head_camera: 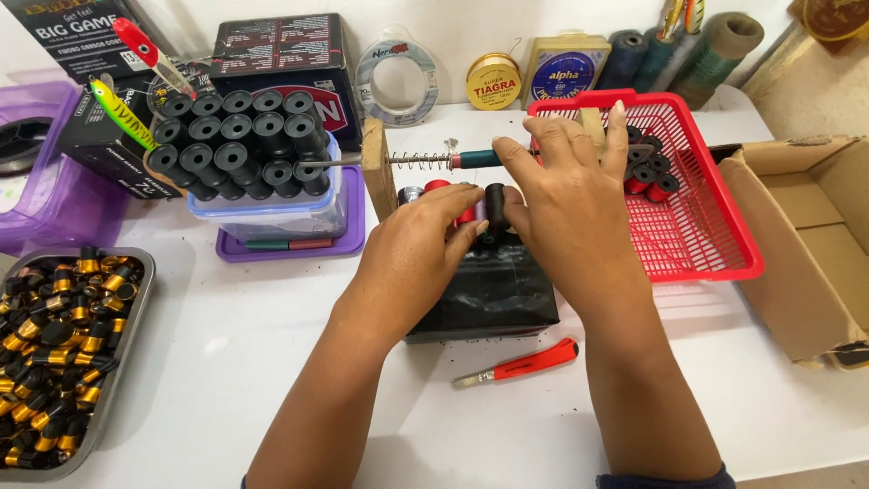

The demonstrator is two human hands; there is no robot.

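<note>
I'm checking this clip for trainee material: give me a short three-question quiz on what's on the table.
1. True or false: the red plastic mesh basket holds a few red and black spools.
2. Which lies nearest the table's front edge? A) red-handled utility knife B) open brown cardboard box C) clear plastic tub of black spools
3. What do the left hand and right hand grip between them?

Key: 1 true. 2 A. 3 A small black spool, above a black block.
</note>
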